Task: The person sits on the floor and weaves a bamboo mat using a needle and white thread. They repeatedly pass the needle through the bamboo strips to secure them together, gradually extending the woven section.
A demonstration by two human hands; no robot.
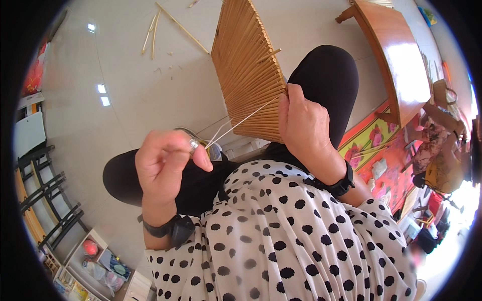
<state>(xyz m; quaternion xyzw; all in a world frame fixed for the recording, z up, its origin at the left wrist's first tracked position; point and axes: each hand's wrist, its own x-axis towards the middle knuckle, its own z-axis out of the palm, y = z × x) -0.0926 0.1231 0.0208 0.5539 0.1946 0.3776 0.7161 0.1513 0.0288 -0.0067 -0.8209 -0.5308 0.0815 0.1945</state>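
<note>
A panel of thin straw-coloured sticks, laid side by side, stands tilted in front of my knees. One stick end juts out past the others on its right side. My right hand is closed on the panel's lower right edge. White string runs taut from beside the right thumb across the panel to my left hand. The left fingers are closed on the string, pinching it, with a ring on one finger. Whether the right fingers also hold the string, I cannot tell.
Loose sticks and small scraps lie on the pale tiled floor. A wooden low table stands at the far right, by a red flowered mat. Shelves with bags stand lower left. My bent knees flank the panel.
</note>
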